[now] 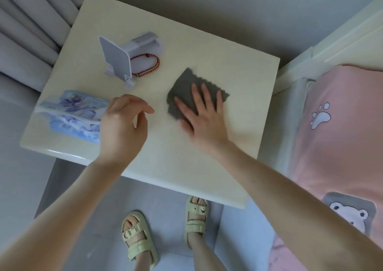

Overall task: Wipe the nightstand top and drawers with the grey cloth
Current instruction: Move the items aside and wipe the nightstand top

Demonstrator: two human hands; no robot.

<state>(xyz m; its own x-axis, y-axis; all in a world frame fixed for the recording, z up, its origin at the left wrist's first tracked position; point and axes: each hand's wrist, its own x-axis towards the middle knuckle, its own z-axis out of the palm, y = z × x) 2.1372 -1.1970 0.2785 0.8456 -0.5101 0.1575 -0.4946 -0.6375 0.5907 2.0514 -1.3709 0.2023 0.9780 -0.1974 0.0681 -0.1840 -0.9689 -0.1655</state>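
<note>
Home bedroom. Cream nightstand top (165, 156) sitting tight beside a bed with pink cartoon-bear bedding (342, 146); grey curtain folds (24, 32) hanging at left. Person standing in pale house sandals (138, 241) on grey floor.

- The cloth (182, 90) is lying on the nightstand top (186, 156), at 2 o'clock from its centre.
- The right hand (202, 115) is lying flat on the cloth.
- The stand (122, 57) is standing at 11 o'clock, with the cord loop (148, 65) lying against its 3 o'clock side.
- The packet (74, 115) is lying at 9 o'clock, near the edge.
- The left hand (122, 125) is hovering between the packet and the cloth.
- The bed (342, 136) is sitting at 3 o'clock, beside the nightstand.
</note>
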